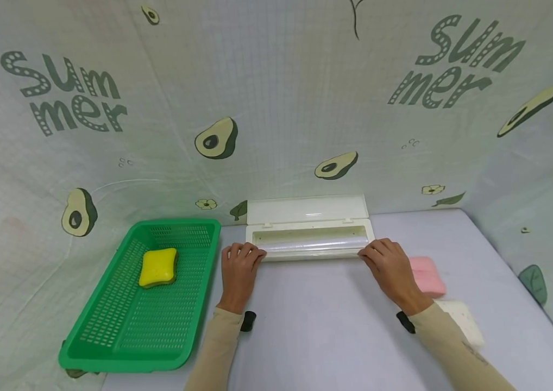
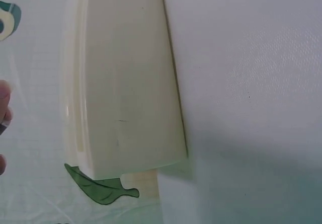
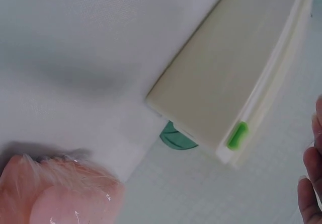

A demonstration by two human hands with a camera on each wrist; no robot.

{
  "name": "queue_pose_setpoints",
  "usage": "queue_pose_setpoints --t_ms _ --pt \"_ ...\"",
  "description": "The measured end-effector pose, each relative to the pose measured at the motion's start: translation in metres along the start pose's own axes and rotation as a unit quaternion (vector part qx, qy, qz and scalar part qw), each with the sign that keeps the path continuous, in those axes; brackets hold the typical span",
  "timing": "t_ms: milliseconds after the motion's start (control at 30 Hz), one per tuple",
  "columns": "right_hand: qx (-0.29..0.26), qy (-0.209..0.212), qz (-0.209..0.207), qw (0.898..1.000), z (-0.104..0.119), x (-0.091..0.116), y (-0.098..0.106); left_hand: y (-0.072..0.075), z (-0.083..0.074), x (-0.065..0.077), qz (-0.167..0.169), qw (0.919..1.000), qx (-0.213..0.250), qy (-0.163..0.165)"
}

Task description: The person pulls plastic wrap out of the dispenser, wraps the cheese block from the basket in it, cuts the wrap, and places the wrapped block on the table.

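Observation:
A white cling film dispenser (image 1: 306,210) stands at the back of the table with its lid raised. Inside its long trough lies a roll of clear cling film (image 1: 315,242). At the dispenser's front left corner, my left hand (image 1: 239,271) pinches the film's edge between thumb and fingers. My right hand (image 1: 390,270) pinches it likewise at the front right corner. The film is hard to make out between them. In the right wrist view, a green tab (image 3: 238,135) shows on the dispenser's end. Only fingertips appear at the border of each wrist view.
A green basket (image 1: 198,320) on the left holds a yellow sponge (image 1: 158,267). Beside my right wrist lies a pink sponge (image 1: 425,276), wrapped in clear film. A white block (image 1: 464,320) is partly hidden under my right forearm. Printed cloth hangs behind the table.

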State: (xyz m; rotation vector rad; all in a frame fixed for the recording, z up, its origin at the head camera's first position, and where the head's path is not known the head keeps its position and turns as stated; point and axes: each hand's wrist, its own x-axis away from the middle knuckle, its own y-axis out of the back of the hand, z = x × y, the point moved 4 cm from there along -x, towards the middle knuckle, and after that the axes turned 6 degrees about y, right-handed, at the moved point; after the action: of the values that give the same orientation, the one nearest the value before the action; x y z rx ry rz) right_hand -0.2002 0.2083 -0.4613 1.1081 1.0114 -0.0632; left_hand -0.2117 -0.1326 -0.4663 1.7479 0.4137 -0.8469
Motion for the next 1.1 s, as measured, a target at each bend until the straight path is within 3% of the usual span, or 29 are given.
queue_pose_setpoints --t_ms 1100 --pt "-0.004 0.014 -0.031 0.999 0.006 -0.002 0.019 0.024 -0.009 0.0 0.004 1.0 0.005 0.002"
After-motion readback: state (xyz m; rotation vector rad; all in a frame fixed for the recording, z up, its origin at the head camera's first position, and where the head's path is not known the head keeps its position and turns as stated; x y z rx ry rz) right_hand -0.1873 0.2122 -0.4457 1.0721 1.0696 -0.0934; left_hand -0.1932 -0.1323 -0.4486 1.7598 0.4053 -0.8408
